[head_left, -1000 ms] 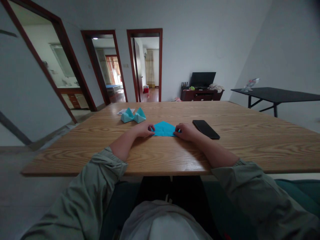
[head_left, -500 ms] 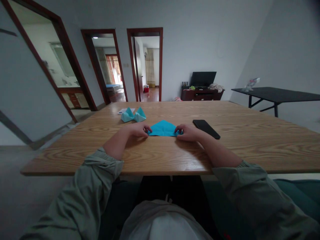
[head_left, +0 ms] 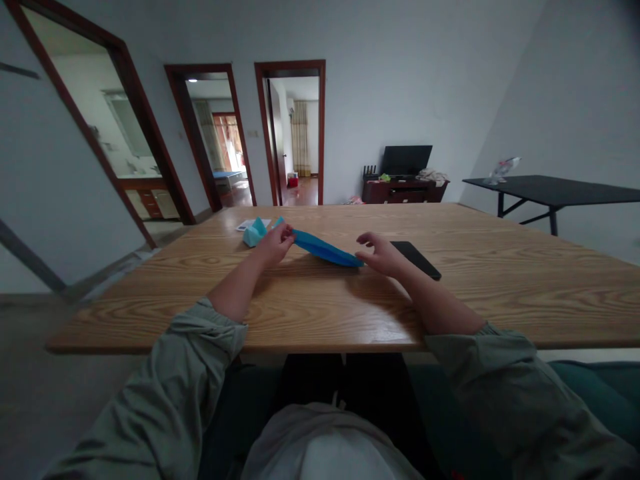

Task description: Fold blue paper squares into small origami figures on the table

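Note:
A folded sheet of blue paper (head_left: 324, 249) tilts above the wooden table (head_left: 490, 280). My left hand (head_left: 273, 244) pinches its left end and holds that end raised. My right hand (head_left: 383, 254) sits at the lower right end, its fingers curled onto the paper's tip near the tabletop. Behind my left hand lies a finished light-teal paper figure (head_left: 255, 231), partly hidden by the hand. A black phone (head_left: 417, 259) lies flat just right of my right hand.
A small white card (head_left: 249, 225) lies beyond the teal figure. A black side table (head_left: 560, 190) stands to the right, a dark TV stand (head_left: 404, 189) against the far wall. Open doorways (head_left: 295, 133) are at the back left.
The blue paper lay flat between both hands; now my left hand has lifted its left end up and away, and the sheet slopes down toward my right hand.

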`<action>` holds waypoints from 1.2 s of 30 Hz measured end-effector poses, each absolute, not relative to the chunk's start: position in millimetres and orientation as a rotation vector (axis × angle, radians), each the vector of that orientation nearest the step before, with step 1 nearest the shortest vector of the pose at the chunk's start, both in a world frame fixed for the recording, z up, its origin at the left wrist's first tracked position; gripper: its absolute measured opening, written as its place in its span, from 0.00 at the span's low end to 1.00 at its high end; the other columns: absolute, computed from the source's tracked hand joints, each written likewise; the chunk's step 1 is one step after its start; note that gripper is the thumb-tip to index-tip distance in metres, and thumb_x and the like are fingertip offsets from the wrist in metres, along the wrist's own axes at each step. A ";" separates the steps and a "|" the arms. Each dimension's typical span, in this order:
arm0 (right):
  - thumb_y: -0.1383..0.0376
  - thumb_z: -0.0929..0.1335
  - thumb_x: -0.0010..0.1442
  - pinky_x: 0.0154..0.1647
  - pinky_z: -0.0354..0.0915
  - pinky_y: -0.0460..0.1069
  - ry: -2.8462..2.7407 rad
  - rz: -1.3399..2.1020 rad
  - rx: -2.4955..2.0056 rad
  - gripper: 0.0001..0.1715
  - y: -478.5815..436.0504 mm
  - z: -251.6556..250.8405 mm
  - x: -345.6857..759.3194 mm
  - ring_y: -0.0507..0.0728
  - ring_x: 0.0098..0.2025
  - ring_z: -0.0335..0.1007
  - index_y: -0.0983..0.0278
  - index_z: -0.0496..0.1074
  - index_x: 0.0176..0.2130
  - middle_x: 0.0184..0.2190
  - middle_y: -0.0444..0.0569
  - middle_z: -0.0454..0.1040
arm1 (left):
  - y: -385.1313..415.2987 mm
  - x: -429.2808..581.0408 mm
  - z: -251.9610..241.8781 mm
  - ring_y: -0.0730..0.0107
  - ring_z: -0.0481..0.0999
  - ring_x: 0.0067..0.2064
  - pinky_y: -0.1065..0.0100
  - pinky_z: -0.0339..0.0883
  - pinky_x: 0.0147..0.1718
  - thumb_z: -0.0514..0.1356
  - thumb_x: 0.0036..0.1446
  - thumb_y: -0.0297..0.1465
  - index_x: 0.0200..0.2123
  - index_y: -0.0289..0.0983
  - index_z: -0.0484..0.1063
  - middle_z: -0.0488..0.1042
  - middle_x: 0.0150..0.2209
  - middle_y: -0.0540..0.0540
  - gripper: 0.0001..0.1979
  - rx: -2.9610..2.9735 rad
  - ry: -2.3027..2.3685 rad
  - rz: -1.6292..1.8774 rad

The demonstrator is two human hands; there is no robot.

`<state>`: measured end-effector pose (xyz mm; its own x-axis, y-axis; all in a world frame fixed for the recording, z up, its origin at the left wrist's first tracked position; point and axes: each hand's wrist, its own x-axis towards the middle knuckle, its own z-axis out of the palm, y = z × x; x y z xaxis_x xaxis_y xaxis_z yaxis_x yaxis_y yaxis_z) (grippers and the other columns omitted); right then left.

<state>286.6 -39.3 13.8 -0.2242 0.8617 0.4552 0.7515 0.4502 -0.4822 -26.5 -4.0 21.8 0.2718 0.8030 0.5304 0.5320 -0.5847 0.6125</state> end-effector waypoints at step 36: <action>0.54 0.69 0.51 0.34 0.70 0.51 -1.382 0.726 -1.064 0.18 -31.0 1.5 257.3 0.53 0.30 0.68 0.68 0.74 0.34 0.29 0.47 0.73 | -20.8 26.3 27.9 0.73 0.74 0.33 0.66 0.73 0.33 0.69 0.42 0.38 0.36 0.37 0.62 0.72 0.34 0.50 0.22 1.268 0.876 1.506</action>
